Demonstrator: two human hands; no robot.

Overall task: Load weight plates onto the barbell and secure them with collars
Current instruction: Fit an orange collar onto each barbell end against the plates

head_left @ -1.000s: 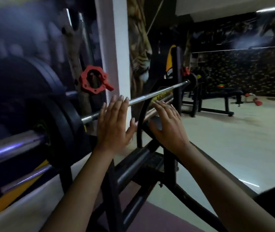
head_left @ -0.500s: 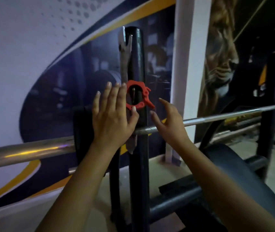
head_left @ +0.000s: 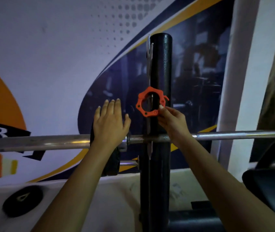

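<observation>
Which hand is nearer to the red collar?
Right. The right hand pinches the lower right edge of the red collar hanging on the black post. The left hand rests flat on the black plate, left of the collar.

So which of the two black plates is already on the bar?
The upright weight plate on the barbell sleeve, under the left hand. The other plate lies flat on the floor.
</observation>
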